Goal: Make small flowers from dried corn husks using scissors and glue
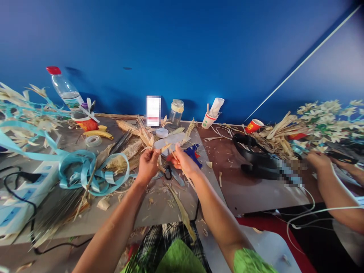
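Observation:
My left hand (148,163) and my right hand (183,161) are raised together over the grey tabletop (159,208). Both are closed in a pinch on a pale strip of dried corn husk (165,147) stretched between them. A long husk strand (182,210) hangs down from below my right hand towards my lap. Scissors (170,173) lie on the table just under the hands, and a blue glue gun (193,153) sits right behind my right hand.
Light blue ribbon (85,172) coils at the left beside dried corn cobs (127,151), a tape roll (93,141), a plastic bottle (66,91) and a power strip (19,197). Jar (176,112) and paper cups (209,119) stand at the back. Another person's hand (320,161) works at the right near husk flowers (327,117).

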The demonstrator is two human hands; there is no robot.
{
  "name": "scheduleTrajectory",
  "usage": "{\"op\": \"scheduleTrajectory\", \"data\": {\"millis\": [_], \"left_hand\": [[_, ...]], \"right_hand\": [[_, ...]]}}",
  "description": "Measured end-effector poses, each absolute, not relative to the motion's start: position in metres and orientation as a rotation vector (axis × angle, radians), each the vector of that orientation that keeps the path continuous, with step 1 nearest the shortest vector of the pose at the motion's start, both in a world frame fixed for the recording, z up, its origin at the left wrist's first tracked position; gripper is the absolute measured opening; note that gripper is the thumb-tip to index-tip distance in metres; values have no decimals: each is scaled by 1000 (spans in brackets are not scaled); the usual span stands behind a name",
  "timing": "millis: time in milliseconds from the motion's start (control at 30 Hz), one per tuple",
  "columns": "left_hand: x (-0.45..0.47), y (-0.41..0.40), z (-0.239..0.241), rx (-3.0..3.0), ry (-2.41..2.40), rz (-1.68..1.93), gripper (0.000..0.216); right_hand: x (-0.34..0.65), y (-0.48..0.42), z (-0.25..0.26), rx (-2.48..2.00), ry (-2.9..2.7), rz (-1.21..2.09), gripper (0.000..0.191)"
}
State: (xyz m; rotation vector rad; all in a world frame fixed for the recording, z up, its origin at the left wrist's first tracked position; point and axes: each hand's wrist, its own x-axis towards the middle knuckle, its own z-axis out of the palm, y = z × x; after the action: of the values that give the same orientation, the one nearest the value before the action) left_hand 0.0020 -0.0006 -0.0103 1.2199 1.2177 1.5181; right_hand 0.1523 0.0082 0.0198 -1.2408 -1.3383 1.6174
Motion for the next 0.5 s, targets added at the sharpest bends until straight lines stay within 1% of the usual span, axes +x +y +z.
{"op": "scheduleTrajectory", "data": {"millis": [133,233,333,400,500], "left_hand": [[5,-3,-9,1311,1296,1487,29],[6,-6,-7,1387,1315,1450,32],[6,-8,-4,1472,1295,1418,35],[5,-9,-4,1511,1246,1416,36],[3,-8,-7,1523,1168,1417,36]], "right_hand": [[134,-4,19,-1327,-1686,1176,63],[134,-5,20,-1381,-1707,1078,61],[138,-2,18,-1424,-1664,1242,61],[142,0,15,-1377,-1567,1482,60],[145,2,14,-1192,-1373,1804,57]]}}
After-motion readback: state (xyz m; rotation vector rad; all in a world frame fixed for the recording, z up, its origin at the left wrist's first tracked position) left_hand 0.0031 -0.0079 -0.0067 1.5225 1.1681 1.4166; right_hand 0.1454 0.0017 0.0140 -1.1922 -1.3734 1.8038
